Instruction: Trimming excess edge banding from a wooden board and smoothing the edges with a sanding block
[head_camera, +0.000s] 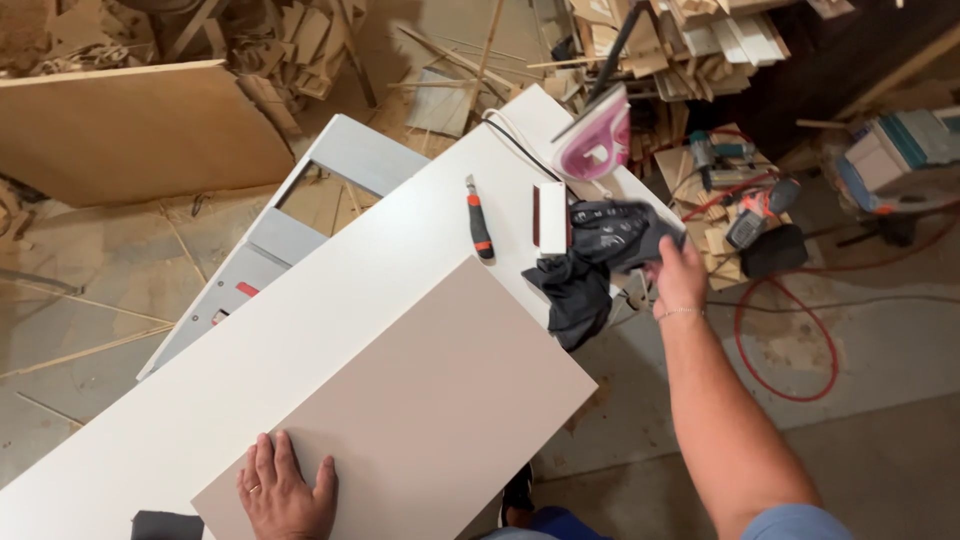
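My left hand (285, 493) lies flat, fingers spread, on the near corner of a pale beige panel (420, 400). That panel rests on a long white board (300, 330) that runs diagonally away from me. My right hand (678, 275) reaches out past the board's right edge and grips a dark grey cloth (600, 255), which drapes over that edge. Beside the cloth lie a white sanding block (550, 217) with a dark red side and a utility knife (479, 222) with a black and orange handle. A pink clothes iron (595, 140) stands at the board's far end.
A grey metal frame (290, 235) lies left of the board on the dusty floor. A large plywood sheet (130, 130) leans at the far left, with heaps of wood offcuts (660, 40) behind. Power tools (760, 215) and a red cable (790, 340) lie on the floor at right.
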